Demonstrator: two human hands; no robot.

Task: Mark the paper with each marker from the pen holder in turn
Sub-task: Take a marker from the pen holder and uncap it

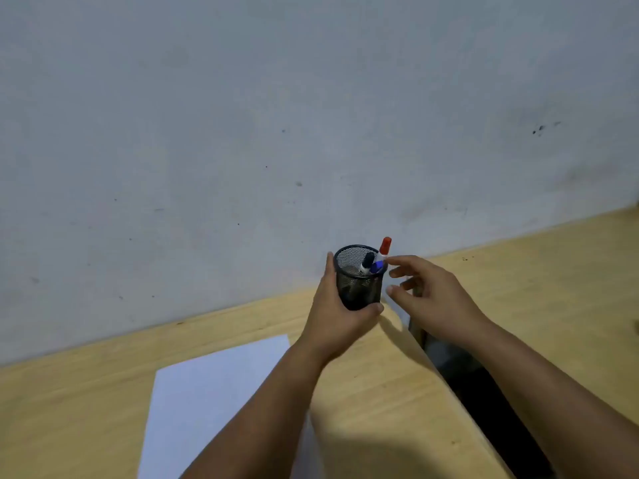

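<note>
One black mesh pen holder (359, 281) is seen just right of the frame's centre. Three markers are counted in it: one red-capped marker (385, 245), one blue-capped marker (376, 267) and one black-capped marker (367, 261). One sheet of white paper (207, 402) is seen at lower left. Two hands are counted: the left hand (335, 316) and the right hand (432, 295). Two wooden tabletops are seen, one table (380, 409) at the bottom and a second table (553, 288) at right.

Within the left hand's (332, 318) grip is a black mesh pen holder (359, 288) with red-capped (385, 245), blue-capped (376, 267) and black-capped (367, 261) markers, while below that grip white paper (207, 392) lies on the pale wood-grain desk (380, 392), under a grey speckled wall (276, 115).
</note>
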